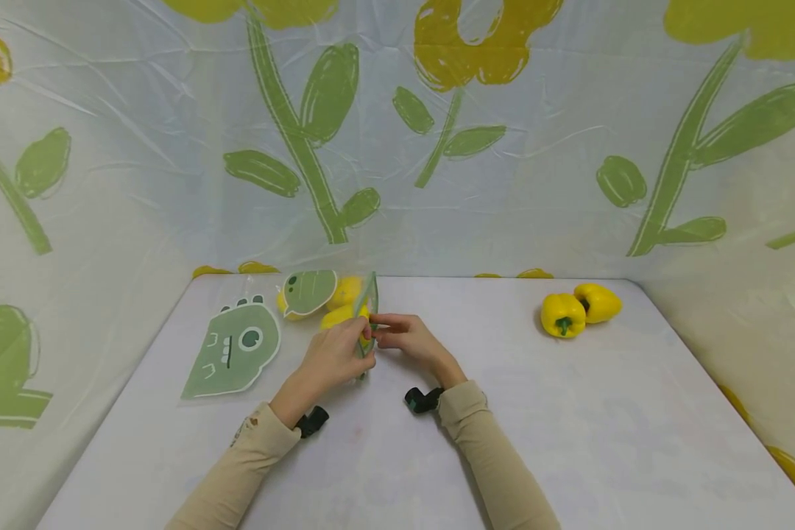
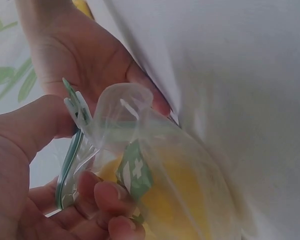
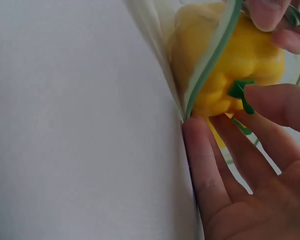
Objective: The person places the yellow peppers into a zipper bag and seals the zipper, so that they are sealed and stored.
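A clear zip bag (image 1: 310,291) with a green cartoon print and green zip edge lies at the back left, with several yellow things inside. My left hand (image 1: 334,357) grips the bag by its mouth, fingers curled on the plastic in the left wrist view. At that opening sits a yellow bell pepper (image 3: 255,55) with a green stem. My right hand (image 1: 416,344) reaches in from the right. Its fingers extend beneath the pepper, mostly straight, and the thumb touches the stem. Folds of plastic partly cover the bag's contents.
Left of the hands, another bag (image 1: 238,353) with a one-eyed green monster print lies flat. Two yellow bell peppers (image 1: 563,315) rest together at the back right of the white table (image 1: 609,434). A flower-patterned cloth (image 1: 536,199) hangs behind and at both sides.
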A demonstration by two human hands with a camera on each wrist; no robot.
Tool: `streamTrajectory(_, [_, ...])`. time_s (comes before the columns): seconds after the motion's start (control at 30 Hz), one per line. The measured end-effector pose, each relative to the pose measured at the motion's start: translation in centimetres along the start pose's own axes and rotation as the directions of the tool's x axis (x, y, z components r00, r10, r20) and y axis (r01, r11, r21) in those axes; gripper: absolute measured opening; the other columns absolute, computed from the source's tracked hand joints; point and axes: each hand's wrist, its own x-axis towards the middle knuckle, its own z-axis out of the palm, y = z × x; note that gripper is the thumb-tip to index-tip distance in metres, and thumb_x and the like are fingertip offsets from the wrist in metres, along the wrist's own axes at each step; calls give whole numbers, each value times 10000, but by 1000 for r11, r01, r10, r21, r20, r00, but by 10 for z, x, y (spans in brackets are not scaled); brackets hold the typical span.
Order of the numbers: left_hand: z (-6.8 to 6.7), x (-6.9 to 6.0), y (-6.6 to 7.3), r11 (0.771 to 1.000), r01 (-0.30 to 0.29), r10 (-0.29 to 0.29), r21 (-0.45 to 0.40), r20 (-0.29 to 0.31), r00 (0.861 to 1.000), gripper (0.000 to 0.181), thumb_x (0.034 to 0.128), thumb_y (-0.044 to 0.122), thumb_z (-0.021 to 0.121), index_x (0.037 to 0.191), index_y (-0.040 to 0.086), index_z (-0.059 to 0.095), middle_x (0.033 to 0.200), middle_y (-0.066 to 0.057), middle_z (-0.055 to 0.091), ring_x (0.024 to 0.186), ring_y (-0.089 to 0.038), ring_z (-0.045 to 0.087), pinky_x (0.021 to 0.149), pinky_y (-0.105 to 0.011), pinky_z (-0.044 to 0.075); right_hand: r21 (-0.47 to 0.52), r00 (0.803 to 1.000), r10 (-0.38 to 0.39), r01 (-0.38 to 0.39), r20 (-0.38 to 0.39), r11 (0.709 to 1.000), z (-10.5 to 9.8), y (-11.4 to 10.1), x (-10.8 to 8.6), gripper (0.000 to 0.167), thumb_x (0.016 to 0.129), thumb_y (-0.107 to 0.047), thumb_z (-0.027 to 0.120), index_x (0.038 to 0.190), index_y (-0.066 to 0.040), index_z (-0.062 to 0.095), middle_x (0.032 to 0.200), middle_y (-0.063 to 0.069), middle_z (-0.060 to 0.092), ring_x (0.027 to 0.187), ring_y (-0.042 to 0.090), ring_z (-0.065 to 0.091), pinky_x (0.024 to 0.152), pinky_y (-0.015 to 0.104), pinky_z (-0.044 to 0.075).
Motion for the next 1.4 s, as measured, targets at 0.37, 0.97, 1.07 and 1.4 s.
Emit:
streamTrajectory(0.37, [1, 0, -1, 1000, -16, 16, -2, 1, 1000, 275, 740, 171, 768, 929, 133, 571, 768, 30, 536, 598, -139, 461, 525, -290, 388, 30, 1000, -11, 10, 27, 1000, -1, -2, 0, 475, 918, 11, 575, 1391, 0, 540, 1379, 171, 568, 1211, 329, 586, 952, 414, 494])
streamTrajectory(0.97, [0, -1, 1, 1000, -6, 6, -9, 5, 1000, 264, 745, 172, 772, 921, 130, 579, 721, 52, 493, 569, -128, 439, 500, -285, 368, -55, 984, -24, 34, 175, 998, -11, -16, -11, 522, 900, 4, 507, 1422, 12, 498, 1450, 151, 507, 1304, 394, 489, 981, 473, 467])
streamTrajectory(1.07, [-1, -2, 1, 1000, -20, 20, -7, -9, 1000, 263, 744, 165, 771, 925, 123, 585, 719, 49, 496, 558, -127, 435, 498, -285, 364, -55, 984, -25, 35, 176, 998, -6, -17, -10, 534, 898, 14, 498, 1431, -8, 496, 1463, 133, 497, 1320, 370, 481, 987, 485, 452])
streamTrajectory(1.4, [-1, -2, -1, 999, -36, 36, -22, -5, 999, 256, 746, 154, 764, 925, 105, 586, 701, 44, 478, 539, -123, 421, 499, -278, 359, -172, 981, -29, 63, 192, 983, -10, -30, -13, 528, 921, -40, 499, 1448, -19, 474, 1470, 144, 484, 1318, 376, 473, 981, 420, 446])
